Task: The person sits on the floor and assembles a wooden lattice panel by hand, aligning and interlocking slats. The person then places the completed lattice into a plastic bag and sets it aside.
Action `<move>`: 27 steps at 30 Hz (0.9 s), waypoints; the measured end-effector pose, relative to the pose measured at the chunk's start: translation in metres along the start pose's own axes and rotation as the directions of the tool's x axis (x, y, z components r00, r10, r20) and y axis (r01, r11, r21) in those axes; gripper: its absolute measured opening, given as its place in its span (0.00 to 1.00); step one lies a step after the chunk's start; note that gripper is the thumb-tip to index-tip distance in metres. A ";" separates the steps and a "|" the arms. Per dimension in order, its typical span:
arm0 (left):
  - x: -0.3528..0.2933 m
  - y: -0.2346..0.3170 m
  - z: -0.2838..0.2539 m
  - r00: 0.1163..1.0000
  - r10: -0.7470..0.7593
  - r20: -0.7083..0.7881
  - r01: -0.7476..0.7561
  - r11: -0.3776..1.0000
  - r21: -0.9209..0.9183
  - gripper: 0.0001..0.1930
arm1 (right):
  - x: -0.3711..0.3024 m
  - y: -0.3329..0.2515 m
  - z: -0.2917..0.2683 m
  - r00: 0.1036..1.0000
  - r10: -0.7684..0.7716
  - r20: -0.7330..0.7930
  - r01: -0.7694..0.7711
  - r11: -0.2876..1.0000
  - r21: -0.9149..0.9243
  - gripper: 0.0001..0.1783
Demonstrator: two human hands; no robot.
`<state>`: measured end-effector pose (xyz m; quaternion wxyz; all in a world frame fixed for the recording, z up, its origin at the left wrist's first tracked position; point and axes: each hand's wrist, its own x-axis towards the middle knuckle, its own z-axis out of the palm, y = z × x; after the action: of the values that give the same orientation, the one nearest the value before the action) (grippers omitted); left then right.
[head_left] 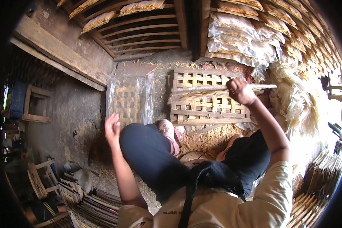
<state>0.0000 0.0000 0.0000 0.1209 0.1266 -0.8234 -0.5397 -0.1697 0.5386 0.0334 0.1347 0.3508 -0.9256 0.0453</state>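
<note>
My right hand [241, 91] is closed on the rim of a thin wooden tray [201, 91], tilted almost edge-on. Beneath it, a woven bamboo lattice tray [209, 112] with a wooden frame lies flat in front of my feet. My left hand [113, 129] is empty and open beside my left knee, its fingers loosely stretched. Just beyond that hand, a clear plastic sheet [146, 91] covers another lattice tray lying low on the left.
Crumbs [205, 140] litter the floor between my feet. Crumpled plastic sheets [292, 98] heap on the right. Wrapped slabs [235, 34] fill the far right rack; a slatted rack [144, 32] stands far left. Stacked trays [98, 205] lean behind my left arm. A wooden stool [38, 102] stands left.
</note>
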 end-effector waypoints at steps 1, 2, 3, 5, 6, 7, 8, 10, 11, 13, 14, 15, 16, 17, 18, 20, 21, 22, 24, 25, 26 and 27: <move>0.013 0.060 0.018 0.990 0.058 0.125 -0.060 0.998 0.007 0.30 | -0.005 0.015 -0.016 0.992 -0.033 -0.122 0.039 0.998 0.043 0.11; 0.019 0.096 0.030 0.980 0.117 0.162 -0.120 0.993 0.014 0.34 | -0.002 0.016 -0.038 0.983 -0.041 -0.180 0.059 0.994 0.095 0.11; 0.025 0.121 0.048 0.963 0.175 0.206 -0.180 0.984 0.008 0.39 | -0.005 0.021 -0.048 0.977 0.005 -0.212 0.035 0.982 0.187 0.14; 0.030 0.164 0.089 0.859 0.386 0.336 -0.465 0.863 0.197 0.39 | -0.010 0.017 -0.067 0.943 0.059 -0.328 0.029 0.966 0.257 0.18; 0.037 0.173 0.109 0.806 0.438 0.398 -0.506 0.859 0.078 0.41 | -0.015 0.015 -0.067 0.933 0.116 -0.340 0.011 0.936 0.351 0.19; 0.041 0.182 0.125 0.745 0.493 0.449 -0.534 0.844 -0.040 0.43 | -0.019 0.015 -0.059 0.905 0.142 -0.402 0.011 0.934 0.357 0.19; 0.035 0.205 0.144 0.770 0.444 0.458 -0.383 0.896 -0.226 0.35 | -0.030 0.018 -0.048 0.889 0.217 -0.403 -0.033 0.908 0.417 0.19; 0.053 0.208 0.159 0.763 0.395 0.511 -0.444 0.895 -0.028 0.27 | -0.043 0.019 -0.030 0.873 0.364 -0.326 -0.151 0.835 0.528 0.19; 0.060 0.210 0.165 0.761 0.366 0.536 -0.473 0.878 0.072 0.23 | -0.040 0.019 -0.020 0.836 0.396 -0.380 -0.167 0.843 0.511 0.17; 0.058 0.222 0.180 0.796 0.369 0.480 -0.451 0.890 0.062 0.14 | -0.041 0.034 -0.016 0.879 0.475 -0.043 -0.329 0.668 0.667 0.13; 0.061 0.222 0.184 0.802 0.363 0.474 -0.429 0.903 0.034 0.13 | -0.039 0.038 -0.006 0.879 0.454 -0.144 -0.264 0.717 0.645 0.11; 0.063 0.222 0.184 0.814 0.351 0.462 -0.403 0.915 0.014 0.13 | -0.036 0.038 -0.003 0.875 0.482 -0.050 -0.361 0.718 0.595 0.16; 0.062 0.227 0.184 0.806 0.380 0.454 -0.483 0.866 0.132 0.12 | -0.031 0.030 -0.009 0.869 0.489 -0.080 -0.350 0.719 0.600 0.20; 0.060 0.229 0.188 0.815 0.387 0.432 -0.492 0.856 0.159 0.12 | -0.026 0.022 -0.015 0.862 0.495 -0.110 -0.338 0.722 0.604 0.24; 0.058 0.229 0.194 0.822 0.393 0.412 -0.497 0.849 0.182 0.12 | -0.026 0.022 -0.014 0.857 0.500 -0.124 -0.316 0.700 0.640 0.27; 0.053 0.234 0.204 0.809 0.462 0.363 -0.554 0.805 0.211 0.11 | -0.024 0.027 -0.009 0.838 0.513 -0.187 -0.249 0.664 0.705 0.32; 0.050 0.238 0.205 0.808 0.460 0.367 -0.561 0.790 0.246 0.12 | -0.018 0.023 -0.010 0.825 0.525 -0.211 -0.211 0.633 0.745 0.33; 0.048 0.238 0.209 0.806 0.459 0.373 -0.568 0.777 0.271 0.12 | -0.012 0.020 -0.019 0.810 0.538 -0.233 -0.178 0.604 0.777 0.34; 0.043 0.240 0.218 0.786 0.486 0.382 -0.605 0.731 0.315 0.13 | 0.001 0.016 -0.036 0.745 0.552 -0.376 -0.115 0.660 0.742 0.36; 0.041 0.245 0.223 0.764 0.517 0.385 -0.638 0.693 0.336 0.14 | 0.011 0.015 -0.043 0.673 0.490 -0.554 -0.012 0.755 0.655 0.33; 0.038 0.250 0.228 0.741 0.546 0.389 -0.668 0.653 0.356 0.14 | 0.015 0.013 -0.048 0.645 0.540 -0.540 -0.040 0.731 0.682 0.31; 0.033 0.258 0.230 0.744 0.536 0.400 -0.666 0.645 0.374 0.15 | 0.017 0.011 -0.051 0.612 0.587 -0.529 -0.065 0.704 0.707 0.29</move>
<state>-0.1287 0.2857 0.1495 0.1521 -0.1997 -0.9352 -0.2498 -0.1784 0.5452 0.0870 0.3525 0.1386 -0.7729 0.5091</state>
